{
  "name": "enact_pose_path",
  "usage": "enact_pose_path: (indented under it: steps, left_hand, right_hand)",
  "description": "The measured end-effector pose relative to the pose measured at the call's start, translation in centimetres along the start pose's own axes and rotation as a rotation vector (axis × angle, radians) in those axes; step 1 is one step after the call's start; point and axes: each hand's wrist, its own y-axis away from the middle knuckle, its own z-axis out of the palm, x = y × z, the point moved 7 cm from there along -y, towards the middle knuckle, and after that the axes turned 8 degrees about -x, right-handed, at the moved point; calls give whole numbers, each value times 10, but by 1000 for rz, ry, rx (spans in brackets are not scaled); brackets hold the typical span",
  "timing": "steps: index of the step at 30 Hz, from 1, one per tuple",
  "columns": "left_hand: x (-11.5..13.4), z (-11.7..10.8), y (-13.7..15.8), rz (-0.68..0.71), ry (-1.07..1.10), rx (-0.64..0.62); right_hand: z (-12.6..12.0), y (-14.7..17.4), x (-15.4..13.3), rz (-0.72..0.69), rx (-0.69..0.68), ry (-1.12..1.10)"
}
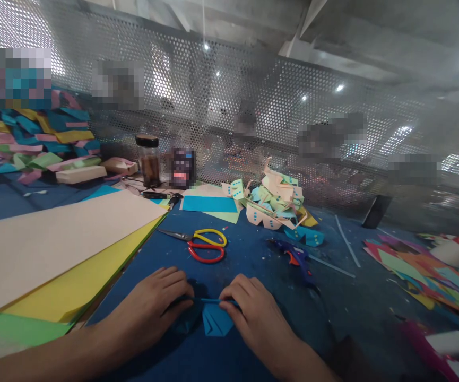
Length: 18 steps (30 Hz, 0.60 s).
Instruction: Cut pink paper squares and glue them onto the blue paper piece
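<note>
Between my two hands is a piece of folded blue paper (218, 321), with a narrow folded strip along its top edge. My left hand (164, 297) pinches the left end of that strip between thumb and fingers. On the other end, my right hand (252, 305) is closed in the same way, thumb toward me. The paper's lower part, creased with slits or fold lines, hangs down near the blue tabletop (249, 254). Just beyond my hands lie scissors (207, 245) with one yellow and one red handle. A blue glue gun (299, 260) rests to the right of them.
Large pink and yellow sheets (62, 239) cover the left side. Farther back are a pile of cut paper pieces (273, 199), a dark-lidded jar (148, 162) and a phone (183, 167). Colourful paper (424, 270) lies at right. A perforated metal screen (213, 101) stands behind.
</note>
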Motion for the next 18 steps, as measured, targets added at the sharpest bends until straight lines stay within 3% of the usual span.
enact_pose_path:
  steps: [18]
  left_hand:
    - [1, -4, 0, 12, -27, 34]
  right_hand:
    - [-5, 0, 5, 33, 56, 10]
